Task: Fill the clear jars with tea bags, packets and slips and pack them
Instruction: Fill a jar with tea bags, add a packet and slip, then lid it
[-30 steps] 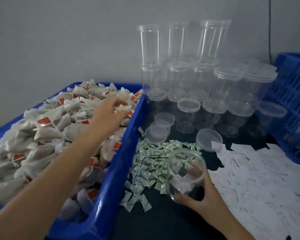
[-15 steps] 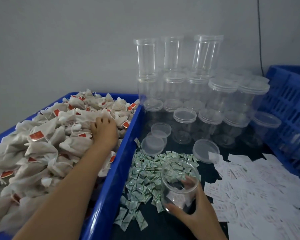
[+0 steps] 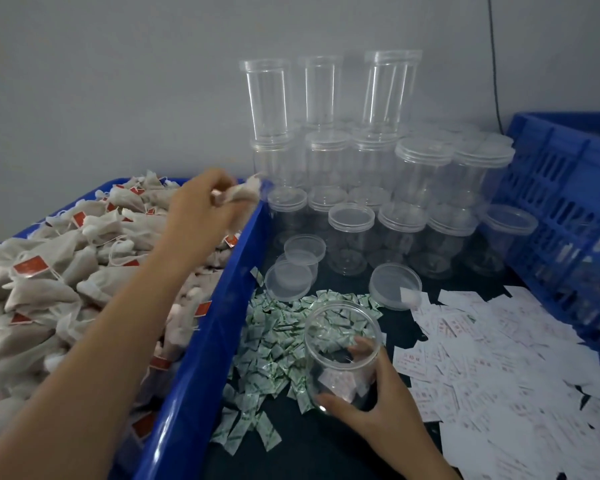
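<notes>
My left hand (image 3: 196,206) is raised over the far right corner of the blue bin (image 3: 201,362) and pinches a beige tea bag (image 3: 245,194). The bin is heaped with tea bags (image 3: 49,271) bearing red tags. My right hand (image 3: 371,407) grips an open clear jar (image 3: 342,355) that stands tilted on the dark table, with a white slip lying inside it. Green-and-white packets (image 3: 274,341) lie in a pile around the jar. White paper slips (image 3: 499,358) are spread out to its right.
Several lidded clear jars (image 3: 420,188) are stacked at the back, with three tall open ones (image 3: 323,91) on top. Loose lids (image 3: 394,285) lie in front of them. A blue slatted crate (image 3: 568,216) stands at the right. A grey wall closes the back.
My left hand has lifted out of the tea bag heap and moved right toward the bin's edge, now pinching one tea bag. My right hand keeps its hold on the jar.
</notes>
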`<action>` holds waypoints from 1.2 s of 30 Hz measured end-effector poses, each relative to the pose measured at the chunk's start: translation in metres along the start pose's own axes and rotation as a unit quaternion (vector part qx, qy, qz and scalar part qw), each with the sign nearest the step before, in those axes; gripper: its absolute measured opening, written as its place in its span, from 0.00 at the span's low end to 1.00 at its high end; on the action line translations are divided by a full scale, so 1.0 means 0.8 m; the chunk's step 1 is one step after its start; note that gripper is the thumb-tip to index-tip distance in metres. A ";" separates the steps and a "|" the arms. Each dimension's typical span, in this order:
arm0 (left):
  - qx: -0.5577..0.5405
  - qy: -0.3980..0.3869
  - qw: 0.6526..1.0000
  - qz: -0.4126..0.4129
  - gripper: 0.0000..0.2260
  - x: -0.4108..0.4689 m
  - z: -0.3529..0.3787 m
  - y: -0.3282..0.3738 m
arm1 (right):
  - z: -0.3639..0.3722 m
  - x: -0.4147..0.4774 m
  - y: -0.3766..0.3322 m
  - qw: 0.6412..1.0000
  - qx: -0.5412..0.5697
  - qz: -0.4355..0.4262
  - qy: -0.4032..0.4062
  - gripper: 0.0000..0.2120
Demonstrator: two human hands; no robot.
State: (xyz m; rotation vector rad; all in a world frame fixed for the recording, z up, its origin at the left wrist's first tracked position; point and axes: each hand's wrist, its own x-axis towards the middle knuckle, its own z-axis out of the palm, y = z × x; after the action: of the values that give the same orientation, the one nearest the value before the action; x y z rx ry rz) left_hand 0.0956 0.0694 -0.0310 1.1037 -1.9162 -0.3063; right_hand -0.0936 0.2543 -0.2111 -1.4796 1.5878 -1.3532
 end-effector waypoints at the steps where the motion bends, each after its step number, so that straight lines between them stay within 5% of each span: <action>1: -0.084 -0.044 0.995 0.012 0.07 -0.005 -0.001 0.027 | -0.001 0.000 0.000 1.000 0.000 0.002 -0.001 0.35; 4: -0.200 -0.219 0.952 0.079 0.10 -0.034 0.005 0.093 | -0.004 0.001 0.000 1.000 -0.005 0.004 -0.004 0.35; 7: -0.115 -0.350 0.917 0.155 0.09 -0.072 0.019 0.112 | -0.002 0.002 0.000 1.000 0.003 0.002 -0.005 0.34; 9: -0.036 -0.370 0.908 0.191 0.07 -0.091 0.031 0.108 | -0.001 0.003 -0.001 1.000 -0.008 0.002 0.005 0.35; 12: 0.024 -0.360 0.918 0.167 0.10 -0.097 0.043 0.092 | -0.001 0.002 0.000 1.000 0.003 -0.006 -0.004 0.38; 15: -0.027 -0.359 0.929 0.088 0.12 -0.065 0.032 0.075 | -0.003 0.001 0.002 1.000 -0.003 -0.005 -0.002 0.36; 17: -0.041 -0.289 0.956 0.038 0.09 -0.030 0.021 0.051 | -0.003 0.001 0.001 1.000 0.001 -0.003 -0.005 0.35; 20: 0.116 -0.168 0.979 -0.019 0.11 0.020 0.012 -0.004 | -0.002 0.001 -0.002 1.000 0.009 -0.001 -0.006 0.34; 23: 0.319 -0.170 0.928 -0.096 0.18 0.043 0.005 -0.073 | -0.003 0.001 -0.004 1.000 0.015 -0.001 -0.003 0.34; 27: 0.501 -0.220 0.823 -0.153 0.15 0.032 0.002 -0.127 | -0.003 0.001 -0.004 1.000 0.009 0.002 -0.005 0.36; 33: 0.436 -0.161 0.869 -0.168 0.03 0.033 0.013 -0.117 | -0.005 0.001 -0.003 1.000 0.017 0.008 -0.007 0.38; 36: 0.439 -0.128 0.875 -0.157 0.06 0.028 0.009 -0.107 | -0.005 0.002 -0.004 1.000 0.017 0.007 -0.007 0.39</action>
State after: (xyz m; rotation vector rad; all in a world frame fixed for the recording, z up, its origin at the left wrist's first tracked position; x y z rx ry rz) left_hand 0.1343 0.0010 -0.0723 2.0667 -2.1506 0.3161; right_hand -0.0959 0.2544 -0.2065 -1.4514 1.5562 -1.3528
